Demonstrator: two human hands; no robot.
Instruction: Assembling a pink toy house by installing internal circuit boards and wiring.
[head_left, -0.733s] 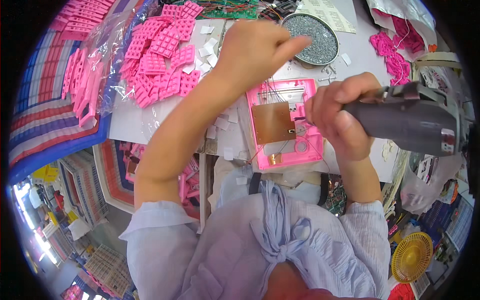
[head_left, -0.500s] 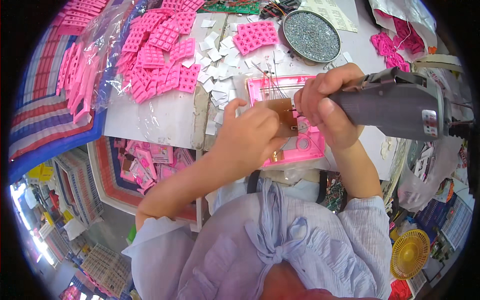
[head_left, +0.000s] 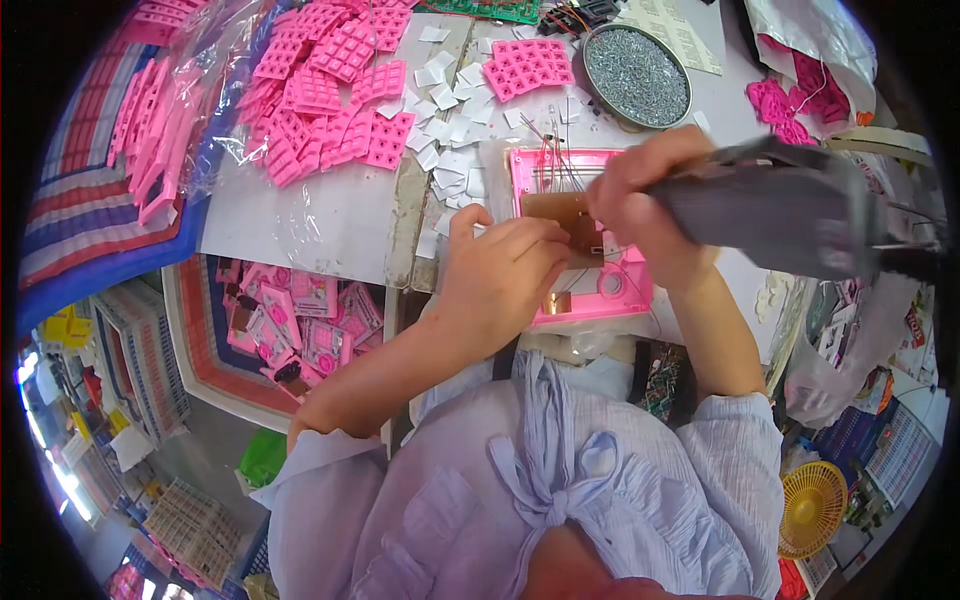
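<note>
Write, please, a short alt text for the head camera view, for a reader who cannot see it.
A person's left hand steadies a pink plastic case on a white table while the right hand presses a grey power screwdriver onto it. Pink keypads and a round tray of screws lie behind.

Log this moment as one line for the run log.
left hand: steadying pink case | right hand: gripping grey driver over brown board | nearby: screw dish, pink keypads

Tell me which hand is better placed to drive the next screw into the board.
Right, probably. The right hand grips the grey power screwdriver, its tip end at the brown circuit board in the pink housing. The left hand holds no tool; its fingers rest on the board's edge, steadying it.
</note>
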